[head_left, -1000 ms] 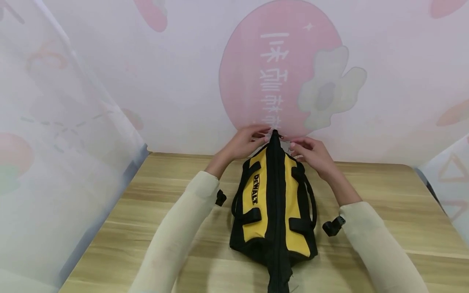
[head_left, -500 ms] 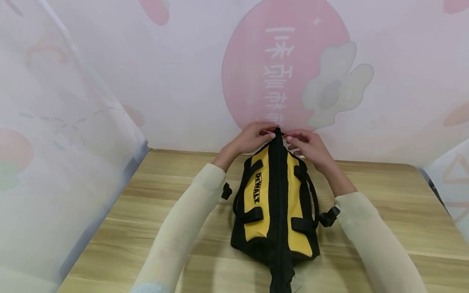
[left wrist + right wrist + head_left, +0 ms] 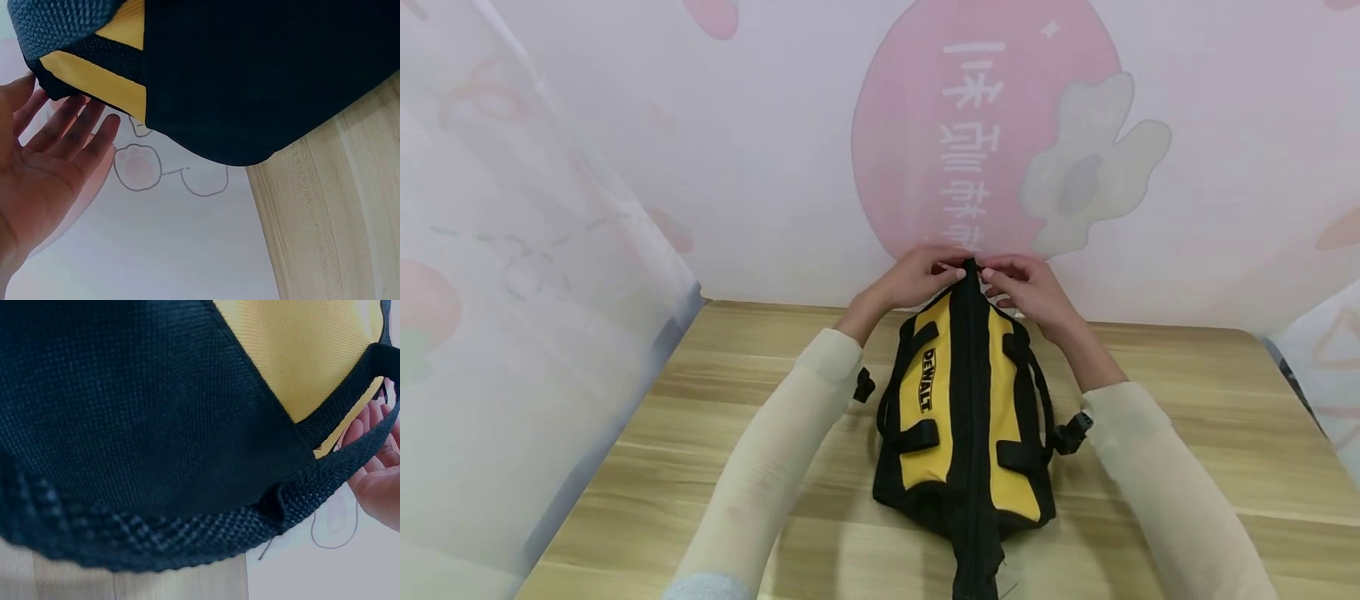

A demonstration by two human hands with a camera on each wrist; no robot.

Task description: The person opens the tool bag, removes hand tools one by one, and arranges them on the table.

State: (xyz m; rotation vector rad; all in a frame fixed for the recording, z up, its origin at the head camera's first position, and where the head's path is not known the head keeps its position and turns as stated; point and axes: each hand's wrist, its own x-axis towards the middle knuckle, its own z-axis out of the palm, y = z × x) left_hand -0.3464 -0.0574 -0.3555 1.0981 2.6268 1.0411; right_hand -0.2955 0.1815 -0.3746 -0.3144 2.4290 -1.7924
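A yellow and black DeWalt tool bag (image 3: 972, 400) lies lengthwise on the wooden table, a closed-looking black zipper strip along its top. At its far end, my left hand (image 3: 916, 279) pinches the tip of the strip between thumb and fingers. From the other side my right hand (image 3: 1028, 292) pinches at the zipper pull, which its fingertips mostly hide. The left wrist view has the left hand (image 3: 53, 162) with fingers reaching under the bag's end. Behind a black carry handle (image 3: 337, 465), the right hand (image 3: 381, 481) is partly covered in the right wrist view.
The wooden table (image 3: 722, 417) ends at a pale printed curtain (image 3: 760, 167) just behind the bag. Another curtain side (image 3: 512, 333) borders the left. The strip's near tail (image 3: 976, 567) hangs toward the front, with loose threads beside it.
My right hand has moved left and in to the zipper pull, which showed free beside the strip a second ago. My left hand has closed in on the strip's tip.
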